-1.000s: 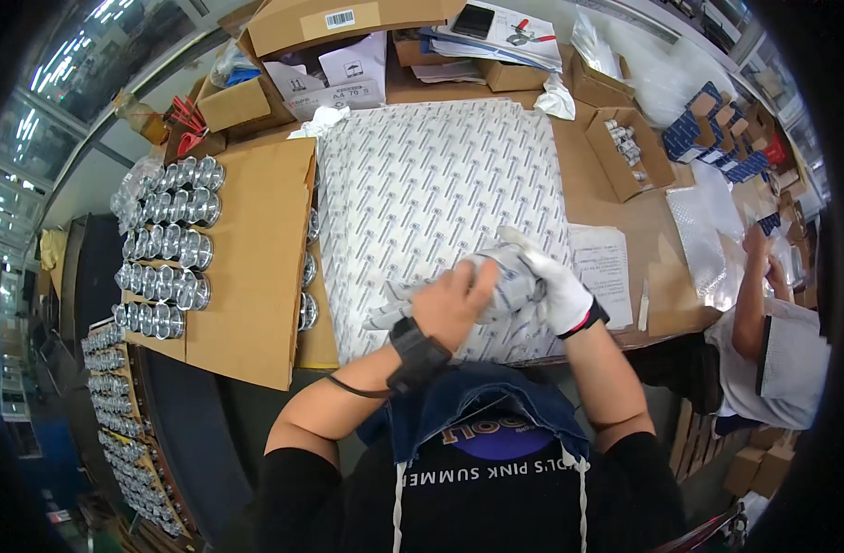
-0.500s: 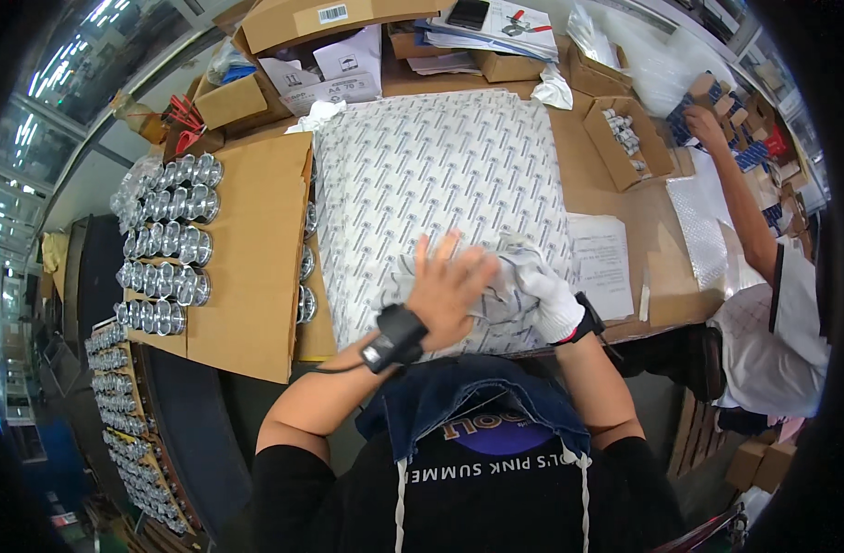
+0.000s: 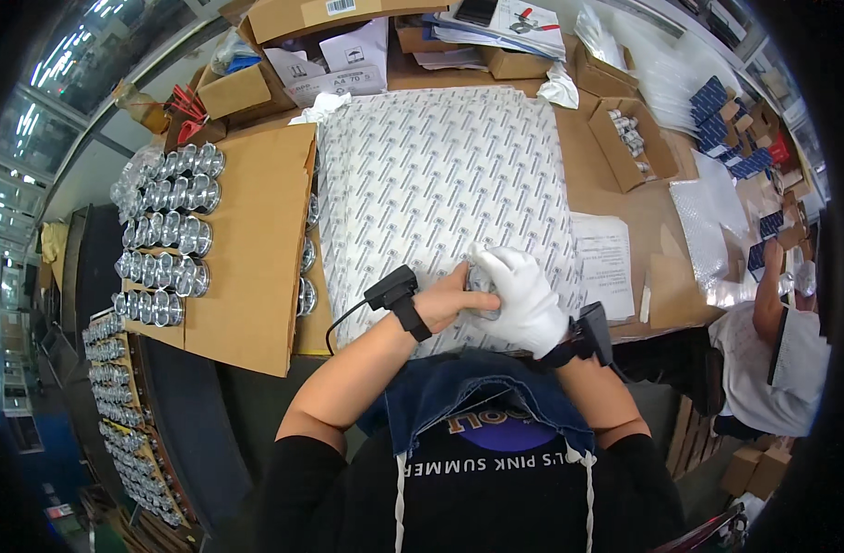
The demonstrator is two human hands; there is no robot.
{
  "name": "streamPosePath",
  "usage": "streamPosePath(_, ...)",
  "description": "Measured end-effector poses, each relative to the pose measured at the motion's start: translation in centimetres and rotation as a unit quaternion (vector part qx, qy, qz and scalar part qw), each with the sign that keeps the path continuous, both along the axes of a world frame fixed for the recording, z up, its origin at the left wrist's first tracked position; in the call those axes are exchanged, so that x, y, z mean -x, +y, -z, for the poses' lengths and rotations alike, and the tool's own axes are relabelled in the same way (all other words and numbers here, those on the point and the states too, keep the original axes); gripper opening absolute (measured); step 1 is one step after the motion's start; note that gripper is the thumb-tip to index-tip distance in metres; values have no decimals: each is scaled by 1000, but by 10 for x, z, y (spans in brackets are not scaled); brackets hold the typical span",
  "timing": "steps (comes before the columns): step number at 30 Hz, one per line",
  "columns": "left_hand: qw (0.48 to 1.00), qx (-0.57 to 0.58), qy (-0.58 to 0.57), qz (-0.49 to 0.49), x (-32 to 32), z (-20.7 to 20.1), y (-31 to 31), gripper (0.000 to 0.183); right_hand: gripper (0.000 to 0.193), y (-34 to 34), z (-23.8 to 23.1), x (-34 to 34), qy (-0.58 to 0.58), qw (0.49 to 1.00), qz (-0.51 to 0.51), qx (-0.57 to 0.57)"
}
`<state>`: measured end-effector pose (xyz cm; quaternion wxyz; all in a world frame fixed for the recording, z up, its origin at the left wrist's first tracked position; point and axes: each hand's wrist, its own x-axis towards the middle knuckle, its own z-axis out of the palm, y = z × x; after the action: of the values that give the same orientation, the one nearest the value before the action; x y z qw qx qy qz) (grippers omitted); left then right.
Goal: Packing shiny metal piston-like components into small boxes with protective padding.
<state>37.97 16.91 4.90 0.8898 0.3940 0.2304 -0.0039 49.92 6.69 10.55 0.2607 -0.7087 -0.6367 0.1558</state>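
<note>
My bare left hand point(image 3: 450, 297) and my white-gloved right hand point(image 3: 523, 300) meet near the front of a stack of white printed wrapping paper point(image 3: 440, 184). Between them is a small paper-wrapped bundle point(image 3: 480, 279), mostly covered by my fingers; what lies inside is hidden. My left thumb lies across its near side while the left fingers curl behind it. The gloved fingers close over its top and right side. Both wrists carry black straps with small boxes.
Left of the paper, rows of shiny metal rings point(image 3: 168, 235) stand on a cardboard sheet point(image 3: 247, 258). An open carton of small metal parts point(image 3: 629, 143) and a printed sheet point(image 3: 602, 263) are at right. Another person's arm point(image 3: 769, 300) reaches in at far right.
My left hand has gone from spread flat over the crumpled paper to curled around the bundle. The right hand has moved left against it. The other person's arm has drawn nearer their body.
</note>
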Motion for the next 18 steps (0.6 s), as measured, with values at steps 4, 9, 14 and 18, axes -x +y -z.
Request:
streamPosePath(4, 999, 12, -8, -31, 3, 25, -2, 81, 88, 7, -2, 6, -15, 999, 16, 31)
streamPosePath(9, 994, 29, -55, -93, 20, 25, 0, 82, 91, -11, 13, -27, 346, 935, 64, 32)
streamPosePath(14, 991, -1, -69, -115, 16, 16, -8, 70, 89, -21, 41, -13, 705, 706, 63, 33)
streamPosePath(18, 978, -180, -63, -81, 13, 10, -3, 63, 82, -14, 49, 2, 730, 674, 110, -12)
